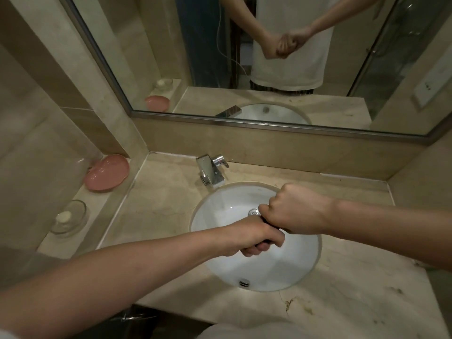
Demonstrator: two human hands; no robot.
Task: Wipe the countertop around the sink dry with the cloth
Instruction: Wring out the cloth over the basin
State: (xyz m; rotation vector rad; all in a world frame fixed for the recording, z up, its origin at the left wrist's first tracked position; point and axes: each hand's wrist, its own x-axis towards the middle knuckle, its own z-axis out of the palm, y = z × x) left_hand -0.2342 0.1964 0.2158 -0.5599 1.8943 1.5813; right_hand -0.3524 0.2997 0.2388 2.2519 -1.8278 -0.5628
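Both fists clenched over the sink [220, 216]: left hand [254, 237] and right hand [293, 207] grasping a dark twisted cloth [267, 225], almost hidden between them. Probably wringing. Next: unfold, wipe countertop [159, 199] along basin edge.

Both hands, the left [254, 237] and the right [291, 206], hung clenched together over the sink [288, 272], blocking the middle of the bowl. The counter [159, 206] to the left of the sink lay open as far as the raised ledge [107, 204], where a pink dish [106, 172] and a glass dish [69, 217] stood in the way. The tap [211, 171] stood at the back rim, leaving only a narrow strip before the wall. The right side of the counter and its front right corner lay open, hemmed by the side wall. The mirror [244, 57] closed off the space above the back wall.
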